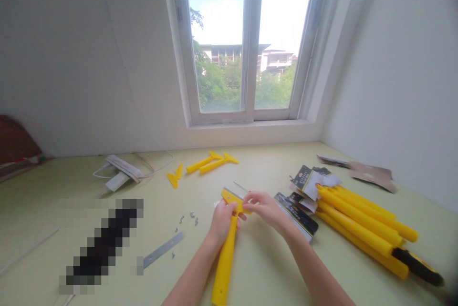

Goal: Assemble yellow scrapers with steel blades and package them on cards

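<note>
A yellow scraper [226,258] with a long handle and a wide head lies in my left hand [223,220]. My left fingers wrap round it just below the head, and a metal blade edge shows along the head's top. My right hand [263,206] is closed in a pinch at the head's right end. Whatever is between those fingertips is too small or hidden to name. A thin metal rod [241,186], perhaps a screwdriver shaft, lies just behind the hands. Several small screws and nuts [182,219] and a loose flat blade [162,250] are left of the scraper.
Two yellow scrapers [211,165] and loose yellow head pieces [174,176] lie at the back. To the right are a pile of yellow scrapers [361,215], black packaging cards [298,218] and brown cardboard [372,175]. A power strip [123,170] with cables stands back left.
</note>
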A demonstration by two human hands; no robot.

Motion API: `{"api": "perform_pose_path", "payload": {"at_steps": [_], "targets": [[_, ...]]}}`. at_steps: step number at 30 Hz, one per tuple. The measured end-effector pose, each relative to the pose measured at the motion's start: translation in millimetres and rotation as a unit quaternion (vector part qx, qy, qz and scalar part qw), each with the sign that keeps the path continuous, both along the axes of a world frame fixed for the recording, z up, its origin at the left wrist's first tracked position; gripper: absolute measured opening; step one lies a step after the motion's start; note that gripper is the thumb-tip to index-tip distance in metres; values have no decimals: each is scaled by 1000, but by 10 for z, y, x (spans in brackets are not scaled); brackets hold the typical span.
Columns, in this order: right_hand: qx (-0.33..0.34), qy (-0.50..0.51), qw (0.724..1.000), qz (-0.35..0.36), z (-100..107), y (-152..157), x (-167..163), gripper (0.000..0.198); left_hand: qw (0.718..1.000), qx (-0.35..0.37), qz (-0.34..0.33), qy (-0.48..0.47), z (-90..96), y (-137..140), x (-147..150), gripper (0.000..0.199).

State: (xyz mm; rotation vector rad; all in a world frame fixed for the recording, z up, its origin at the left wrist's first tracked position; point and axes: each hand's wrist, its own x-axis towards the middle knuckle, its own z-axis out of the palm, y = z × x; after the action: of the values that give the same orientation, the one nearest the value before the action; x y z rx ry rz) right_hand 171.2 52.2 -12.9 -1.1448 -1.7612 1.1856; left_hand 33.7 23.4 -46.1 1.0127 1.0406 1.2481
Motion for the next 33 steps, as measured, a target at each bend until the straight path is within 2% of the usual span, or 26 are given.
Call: {"api": "perform_pose_path", "payload": {"at_steps": [5,11,13,16,20,25,33], "targets": [[-76,62,995,-2,16,-40,-29,7,1000,3,2,1,15,7,-1,20],[-158,118,980,-20,-79,-17,-48,24,1000,0,-2,4,16,-3,1,19],[-186,135,973,2,-77,-23,-49,27,1000,0,-1,4,13,-3,-4,20],[-215,162,961,65,-29,-53,-38,19,1000,-1,3,3,16,-1,-12,22],[-223,190,951,98,6,-75,-14,16,1000,-3,7,4,30,-1,-14,22],[-205,181,959,75,-39,-59,-9,9,1000,-6,5,12,41,-4,-11,21],[-196,176,965,18,-60,-43,-18,10,998,-32,-10,52,45,28,-48,29]]}}
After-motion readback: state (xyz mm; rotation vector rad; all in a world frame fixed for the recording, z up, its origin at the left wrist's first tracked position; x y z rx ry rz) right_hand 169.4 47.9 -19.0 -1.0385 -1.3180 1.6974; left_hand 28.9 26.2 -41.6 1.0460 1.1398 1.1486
